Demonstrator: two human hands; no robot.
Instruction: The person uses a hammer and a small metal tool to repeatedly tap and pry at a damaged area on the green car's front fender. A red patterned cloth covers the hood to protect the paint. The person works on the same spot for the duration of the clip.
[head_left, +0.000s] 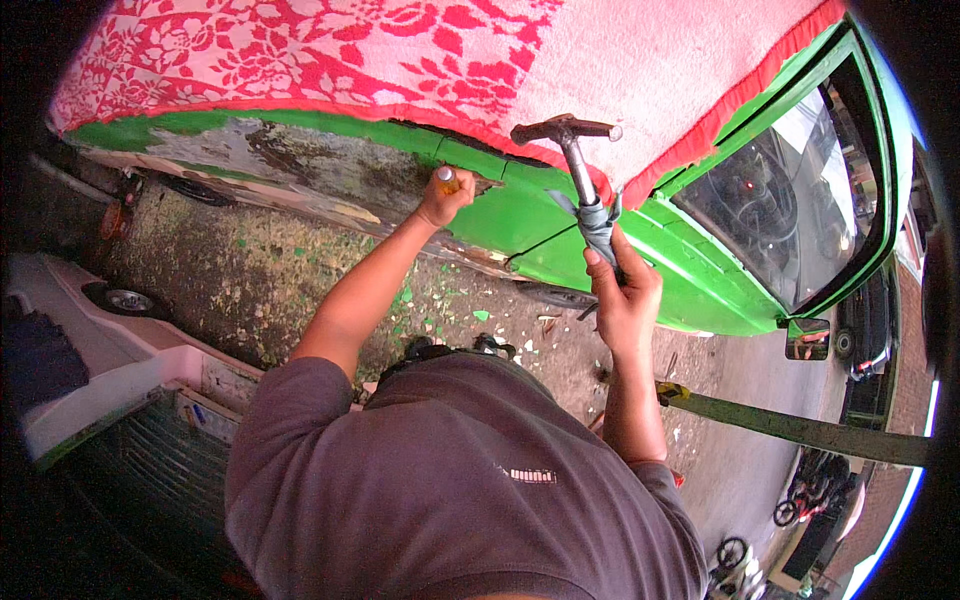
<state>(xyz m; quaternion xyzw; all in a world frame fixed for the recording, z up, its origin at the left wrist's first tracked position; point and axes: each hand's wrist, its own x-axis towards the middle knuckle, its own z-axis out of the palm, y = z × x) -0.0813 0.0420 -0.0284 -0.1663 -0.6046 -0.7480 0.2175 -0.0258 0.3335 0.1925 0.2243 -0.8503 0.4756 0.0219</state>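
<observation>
My left hand (443, 203) is closed around a short amber-handled tool (449, 183) with a pale butt end. Its dark narrow tip points right, against the green car body (520, 207); I cannot tell whether it is a chisel or a screwdriver. In my right hand (628, 296) is a hammer (575, 150), gripped by a handle wrapped in grey cloth. The hammer's head is raised before the red-and-pink floral blanket (400, 55) that covers the car's top. Left of my left hand, the car's side (300, 150) is stripped to patchy grey and brown.
Paint flakes (482, 315) litter the ground under the car. A side window (790, 190) and a mirror (807, 339) are at the right. Behind on the left stands a pale vehicle (110, 370). A long strap or bar (800, 425) runs out to the right, near parked motorcycles (812, 490).
</observation>
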